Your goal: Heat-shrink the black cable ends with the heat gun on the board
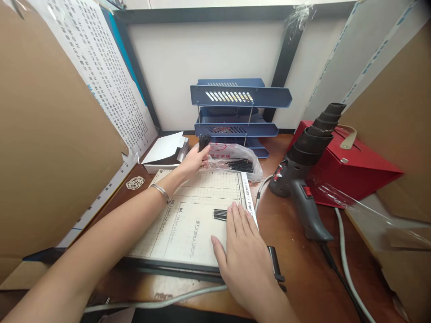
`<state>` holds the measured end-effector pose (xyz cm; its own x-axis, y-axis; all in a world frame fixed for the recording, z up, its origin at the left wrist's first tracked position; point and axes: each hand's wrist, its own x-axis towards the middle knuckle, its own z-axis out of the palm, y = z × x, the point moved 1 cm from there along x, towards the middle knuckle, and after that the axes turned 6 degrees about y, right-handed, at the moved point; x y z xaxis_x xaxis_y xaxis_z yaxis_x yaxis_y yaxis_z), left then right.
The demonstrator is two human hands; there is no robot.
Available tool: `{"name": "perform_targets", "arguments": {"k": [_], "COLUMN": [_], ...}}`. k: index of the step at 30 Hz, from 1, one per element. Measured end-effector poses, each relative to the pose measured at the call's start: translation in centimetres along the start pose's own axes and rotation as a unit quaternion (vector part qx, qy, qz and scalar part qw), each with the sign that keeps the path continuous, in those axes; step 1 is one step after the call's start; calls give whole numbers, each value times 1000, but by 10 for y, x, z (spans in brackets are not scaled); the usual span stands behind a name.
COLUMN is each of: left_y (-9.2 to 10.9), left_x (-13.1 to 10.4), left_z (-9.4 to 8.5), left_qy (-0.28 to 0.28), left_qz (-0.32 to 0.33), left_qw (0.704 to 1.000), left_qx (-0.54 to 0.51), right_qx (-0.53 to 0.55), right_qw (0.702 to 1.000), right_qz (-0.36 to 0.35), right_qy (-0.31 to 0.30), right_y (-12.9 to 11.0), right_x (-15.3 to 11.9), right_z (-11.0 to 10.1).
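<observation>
My left hand (198, 158) reaches over the far edge of a paper cutter (175, 224), its fingers wrapped round a bundle of thin black strips (204, 141). Just right of it lies a clear plastic bag (257, 170) with more black pieces (240, 165) inside. My right hand (244, 242) lies flat on the right part of the cutter, fingers stretched out. Several short black strips (220, 214) sit side by side on the cutter and run under its fingertips; their right ends are hidden.
A heat gun (303, 179) stands at the right, beside a red box (360, 166). Behind the bag is a blue tray rack (235, 130). An open white box (164, 152) and a coil of pale cord (135, 182) are at the left. A grey cable (168, 303) crosses the front.
</observation>
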<state>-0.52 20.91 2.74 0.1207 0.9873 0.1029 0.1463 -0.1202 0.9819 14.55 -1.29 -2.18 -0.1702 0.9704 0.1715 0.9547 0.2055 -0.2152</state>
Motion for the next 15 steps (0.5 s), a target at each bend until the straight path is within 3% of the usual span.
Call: {"name": "perform_targets", "arguments": {"k": [5,9,12,15], "left_y": [20,25,26,33], "left_x": [-74,-132,-172,-222], "left_z": [0,-6,-18,-41], "left_qy": [-27,3,48,75], "left_qz": [-76,-115,-149,-163], "left_qw": [986,960,925,901], "left_qx": [-145,-256,-348,-395], "right_qx": [0,7,8,0], "right_qw": [1000,1000,1000,999], "right_qz": [4,5,5,3], "right_qy": [-23,-25,-25,-37], "right_y": [-2,-2,-3,-4], "right_x": [2,2,2,2], "right_z": [-4,-4,-5,-8]}}
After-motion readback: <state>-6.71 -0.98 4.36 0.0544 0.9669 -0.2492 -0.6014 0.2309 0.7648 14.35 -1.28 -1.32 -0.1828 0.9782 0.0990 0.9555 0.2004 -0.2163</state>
